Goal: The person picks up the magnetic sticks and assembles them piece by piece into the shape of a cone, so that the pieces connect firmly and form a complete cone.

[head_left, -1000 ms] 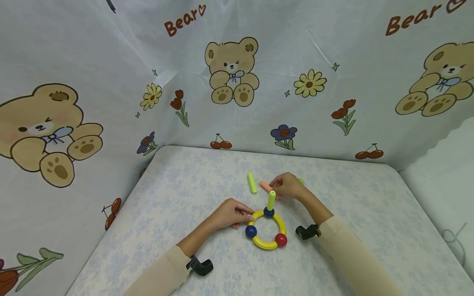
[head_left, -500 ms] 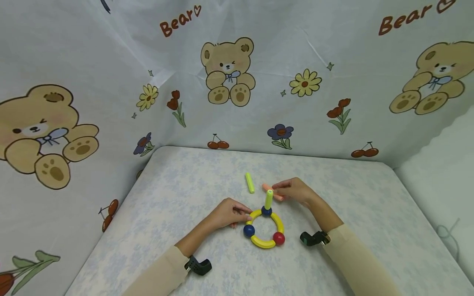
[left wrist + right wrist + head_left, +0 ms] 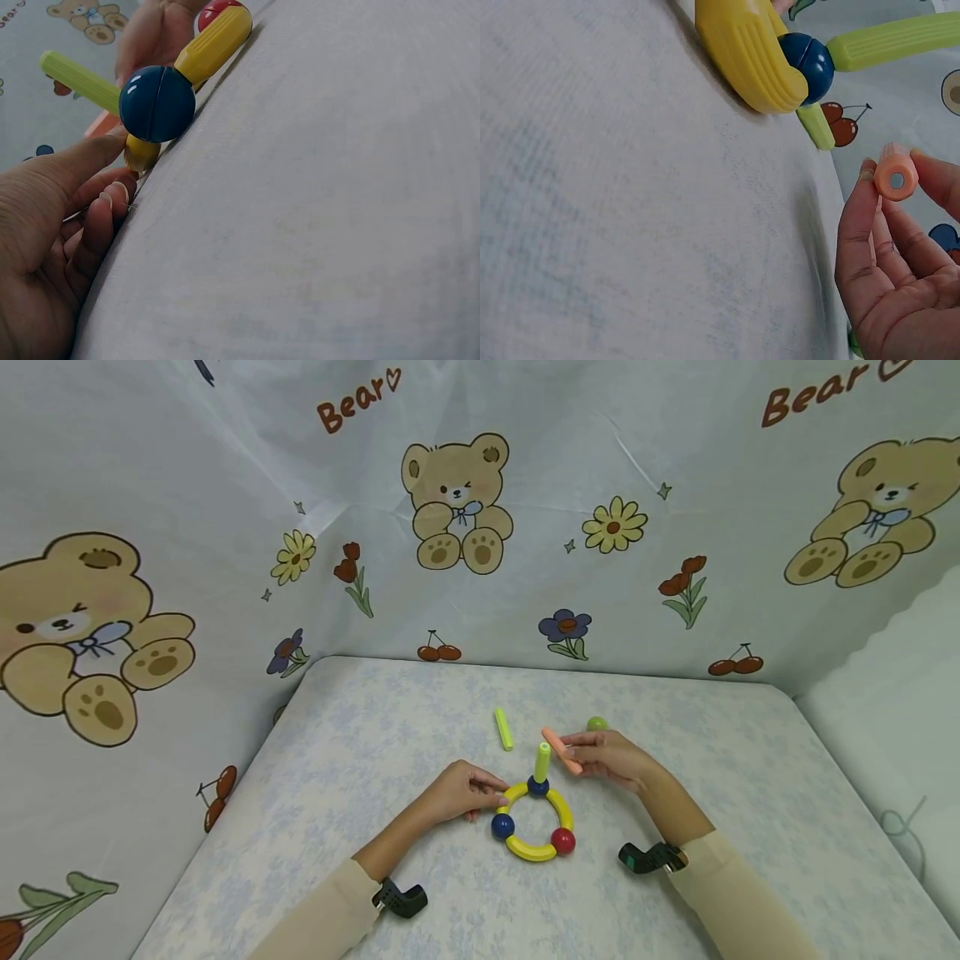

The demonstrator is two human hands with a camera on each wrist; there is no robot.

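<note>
A ring of yellow curved rods point(image 3: 531, 852) joined by two blue balls and a red ball point(image 3: 562, 841) lies on the table. From its far blue ball point(image 3: 537, 787) a lime-green rod point(image 3: 542, 763) stands upright. My left hand point(image 3: 459, 793) pinches the ring's left yellow rod point(image 3: 141, 153) between thumb and fingers. To the right of the upright rod, my right hand point(image 3: 617, 760) holds a peach-coloured rod point(image 3: 556, 744), its end hole point(image 3: 897, 181) facing the right wrist camera. That rod appears raised off the table, tilted.
Another lime-green rod point(image 3: 503, 729) lies on the table behind the ring. A green ball point(image 3: 597, 723) sits just beyond my right hand. The bear-printed cloth point(image 3: 465, 610) hangs along the table's back edge.
My right hand has gripped the peach rod and raised it, shifting slightly right. The green ball shows again behind that hand. My left hand stays on the ring.
</note>
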